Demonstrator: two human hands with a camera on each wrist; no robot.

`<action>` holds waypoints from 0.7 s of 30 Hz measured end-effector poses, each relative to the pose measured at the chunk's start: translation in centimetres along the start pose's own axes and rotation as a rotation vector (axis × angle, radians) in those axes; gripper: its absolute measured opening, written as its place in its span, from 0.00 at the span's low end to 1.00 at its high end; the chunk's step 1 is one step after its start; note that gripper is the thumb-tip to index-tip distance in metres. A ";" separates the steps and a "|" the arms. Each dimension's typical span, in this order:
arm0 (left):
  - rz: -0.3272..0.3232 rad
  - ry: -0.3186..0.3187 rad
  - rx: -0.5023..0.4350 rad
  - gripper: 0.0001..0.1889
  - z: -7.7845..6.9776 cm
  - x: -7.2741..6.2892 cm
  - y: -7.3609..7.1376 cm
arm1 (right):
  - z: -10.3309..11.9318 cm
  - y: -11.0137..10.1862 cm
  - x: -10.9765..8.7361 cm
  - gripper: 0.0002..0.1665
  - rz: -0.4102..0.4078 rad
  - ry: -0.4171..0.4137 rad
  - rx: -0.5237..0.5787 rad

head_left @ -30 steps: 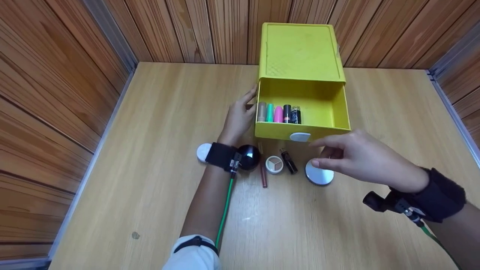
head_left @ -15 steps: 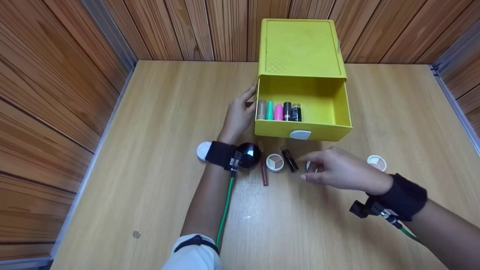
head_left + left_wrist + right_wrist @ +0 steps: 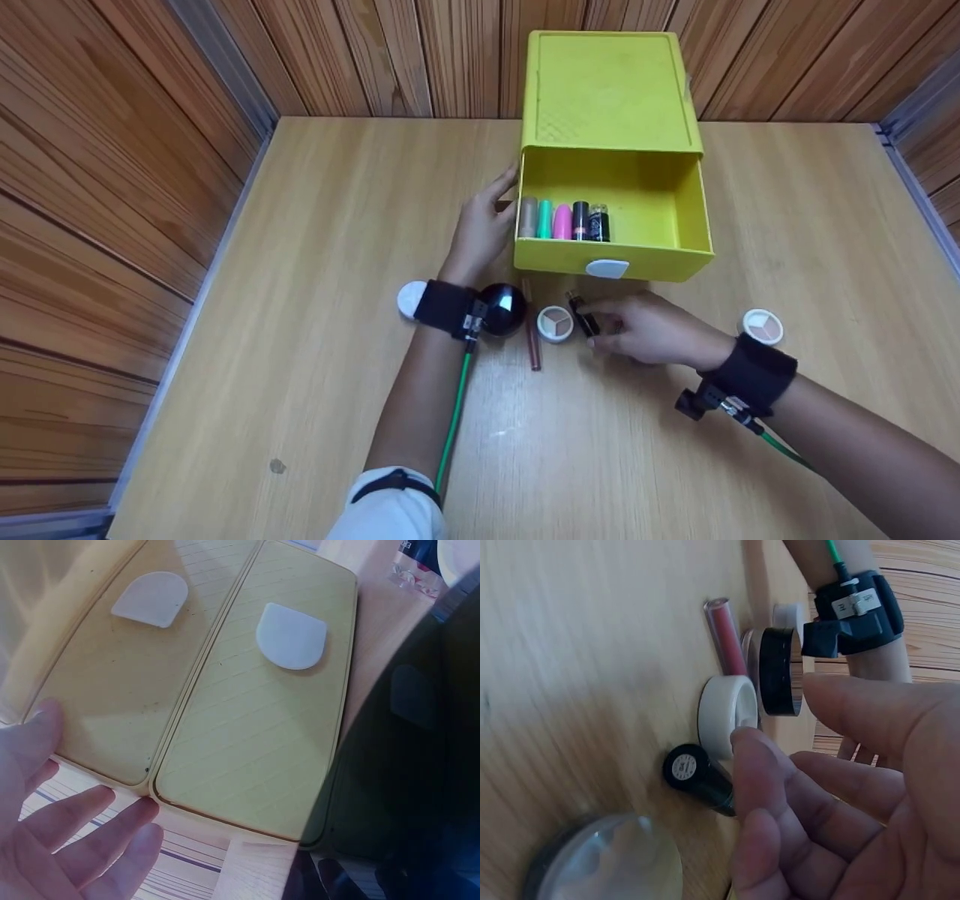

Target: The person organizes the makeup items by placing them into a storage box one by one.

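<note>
My left hand (image 3: 482, 232) rests against the left side of a yellow drawer box (image 3: 611, 90), fingers extended; the left wrist view shows its fingertips (image 3: 139, 814) by the box's edge. On the table, my right hand (image 3: 660, 330) is at a black lipstick tube (image 3: 583, 315), index finger over it and thumb beside its lower end. In the right wrist view that tube (image 3: 697, 776) lies by my fingers, the thumb well apart from them. A round silver-rimmed compact (image 3: 611, 862) is near the hand; the hand hides it in the head view.
The pulled-out drawer (image 3: 652, 259) holds several upright tubes (image 3: 562, 221) at its left. Before it lie a reddish lip gloss tube (image 3: 532, 341), a white three-shade pan (image 3: 555, 324) and a glossy black round container (image 3: 504, 309). Another pan (image 3: 762, 327) sits right; a white disc (image 3: 410, 298) left.
My right hand has moved left and down, from over the silver-rimmed compact to the black lipstick tube. The pan at the right has come into sight. My left hand stays at the box.
</note>
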State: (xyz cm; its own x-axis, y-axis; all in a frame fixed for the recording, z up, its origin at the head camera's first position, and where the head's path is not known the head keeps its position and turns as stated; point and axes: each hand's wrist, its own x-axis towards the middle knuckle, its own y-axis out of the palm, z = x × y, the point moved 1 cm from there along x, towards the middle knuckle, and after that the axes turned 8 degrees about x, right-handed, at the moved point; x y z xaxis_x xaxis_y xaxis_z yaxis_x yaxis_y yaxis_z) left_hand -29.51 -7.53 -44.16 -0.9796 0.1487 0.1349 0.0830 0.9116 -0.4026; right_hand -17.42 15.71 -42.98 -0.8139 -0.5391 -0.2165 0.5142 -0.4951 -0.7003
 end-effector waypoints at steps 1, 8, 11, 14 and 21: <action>-0.003 0.003 0.006 0.28 0.0 0.0 0.0 | 0.0 0.0 0.2 0.27 -0.014 -0.009 -0.022; -0.001 0.005 0.019 0.28 0.0 0.1 -0.1 | -0.2 0.0 1.2 0.27 -0.063 -0.002 -0.064; 0.002 0.006 0.013 0.28 -0.1 0.1 0.0 | -0.4 0.1 1.8 0.24 -0.086 -0.041 -0.098; 0.005 0.006 0.004 0.29 -0.1 0.1 0.0 | -0.5 0.1 2.4 0.17 -0.116 -0.097 -0.151; 0.005 -0.008 0.014 0.29 0.1 0.2 -0.1 | -0.5 0.3 3.6 0.09 -0.150 -0.154 -0.220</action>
State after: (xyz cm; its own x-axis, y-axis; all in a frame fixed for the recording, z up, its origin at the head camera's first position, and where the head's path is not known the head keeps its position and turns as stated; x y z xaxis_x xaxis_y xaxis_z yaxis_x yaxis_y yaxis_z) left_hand -29.76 -7.59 -44.20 -0.9806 0.1505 0.1259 0.0856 0.9055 -0.4156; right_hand -20.37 13.96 -44.32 -0.8172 -0.5763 -0.0053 0.3065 -0.4267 -0.8509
